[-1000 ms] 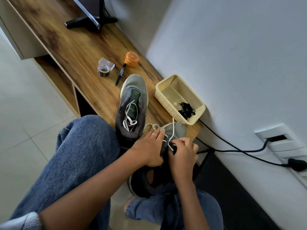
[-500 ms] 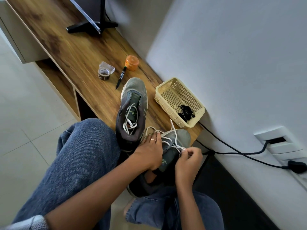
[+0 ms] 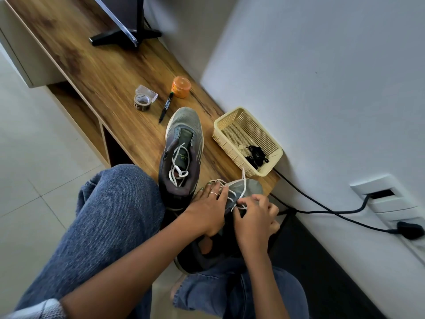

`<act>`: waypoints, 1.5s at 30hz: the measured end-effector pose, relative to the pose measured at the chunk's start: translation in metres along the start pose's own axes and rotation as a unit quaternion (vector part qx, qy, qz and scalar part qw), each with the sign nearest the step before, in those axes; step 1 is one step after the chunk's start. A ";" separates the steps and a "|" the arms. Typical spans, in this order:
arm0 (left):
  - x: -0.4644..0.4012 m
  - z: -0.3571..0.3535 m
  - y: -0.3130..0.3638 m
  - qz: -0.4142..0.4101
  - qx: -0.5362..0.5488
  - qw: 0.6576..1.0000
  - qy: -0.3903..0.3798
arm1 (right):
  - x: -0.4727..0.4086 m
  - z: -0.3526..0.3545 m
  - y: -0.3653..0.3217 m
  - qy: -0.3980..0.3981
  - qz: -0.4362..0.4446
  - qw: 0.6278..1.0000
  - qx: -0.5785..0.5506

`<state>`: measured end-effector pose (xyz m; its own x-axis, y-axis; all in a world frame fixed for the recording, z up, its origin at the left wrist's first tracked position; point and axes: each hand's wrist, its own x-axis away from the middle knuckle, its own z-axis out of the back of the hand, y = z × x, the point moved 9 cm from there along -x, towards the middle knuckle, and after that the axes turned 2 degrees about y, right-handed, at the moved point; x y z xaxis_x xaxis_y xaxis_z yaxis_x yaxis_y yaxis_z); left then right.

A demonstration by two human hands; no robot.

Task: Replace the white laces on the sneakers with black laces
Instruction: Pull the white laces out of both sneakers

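White lace [image 3: 234, 199] pinched in the right grip [image 3: 254, 217]; left grip [image 3: 210, 210] rests flat on sneaker [image 3: 243, 188].

Basket [image 3: 219, 132] right of sneaker [image 3: 184, 125] — laces [image 3: 256, 155] inside — pen [image 3: 166, 108] behind.

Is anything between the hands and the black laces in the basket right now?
Mostly clear. The black laces lie loose in the near corner of the yellow basket, nothing on top. Only the basket's near rim stands between them and the right hand, which pinches the white lace. The left hand rests on the sneaker.
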<state>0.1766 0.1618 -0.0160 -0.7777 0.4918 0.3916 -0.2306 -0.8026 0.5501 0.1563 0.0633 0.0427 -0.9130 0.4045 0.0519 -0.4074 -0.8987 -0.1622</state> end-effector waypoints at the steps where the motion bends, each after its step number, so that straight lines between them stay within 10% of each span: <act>1: 0.000 0.000 0.000 0.000 -0.002 1.000 -0.001 | 0.000 -0.001 0.000 0.001 0.000 1.000 0.007; 14: 0.003 0.004 0.002 0.006 0.012 1.000 0.000 | 0.006 0.018 0.009 0.093 -0.048 0.994 -0.028; 21: 0.004 0.003 -0.001 0.014 0.012 1.000 -0.017 | 0.013 0.046 0.045 0.218 -0.148 0.907 -0.330; 32: -0.001 -0.002 0.000 0.012 0.003 1.000 -0.016 | 0.000 0.013 -0.003 0.056 0.032 0.997 0.038; 45: -0.004 -0.005 -0.001 0.015 0.027 0.999 -0.016 | -0.007 0.002 0.000 0.014 0.034 0.995 0.093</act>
<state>0.1769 0.1596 -0.0215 -0.7640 0.4791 0.4322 -0.1746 -0.7983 0.5764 0.1632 0.0602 0.0440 -0.9389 0.3436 0.0185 -0.3432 -0.9390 0.0208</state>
